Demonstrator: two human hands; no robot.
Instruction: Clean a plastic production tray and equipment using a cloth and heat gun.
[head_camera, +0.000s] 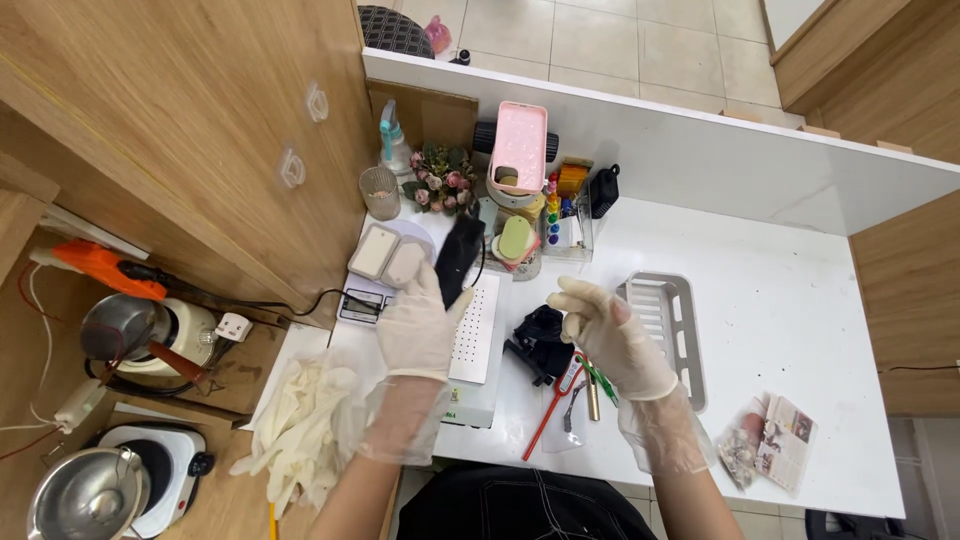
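I'm at a white counter (800, 300) set between wooden cabinet panels, tiled floor beyond the far ledge. Both my hands wear thin clear gloves. My left hand (415, 320) is closed around the lower end of a flat black device (460, 258), held upright and tilted a little away from me, its top reaching toward the clutter at the back of the counter. Just under that hand lies a white perforated slab (476, 328), and beyond its knuckles sits a small digital scale (372, 268) with a pale block on it. My right hand (605, 335) hovers free, fingers loosely spread and half curled, holding nothing. Below and between the hands rests a black bundle (542, 340); just under the right palm lie a red-handled tool (553, 400) and a green one (598, 378). A grey slotted tray (690, 350) sits just beside the right hand, on its outer side. A heap of pale gloves (300, 420) lies beside my left forearm.

To handle this well, I judge I should keep a firm grip low on the device, since gloves slip, and bring the free hand in to steady it.
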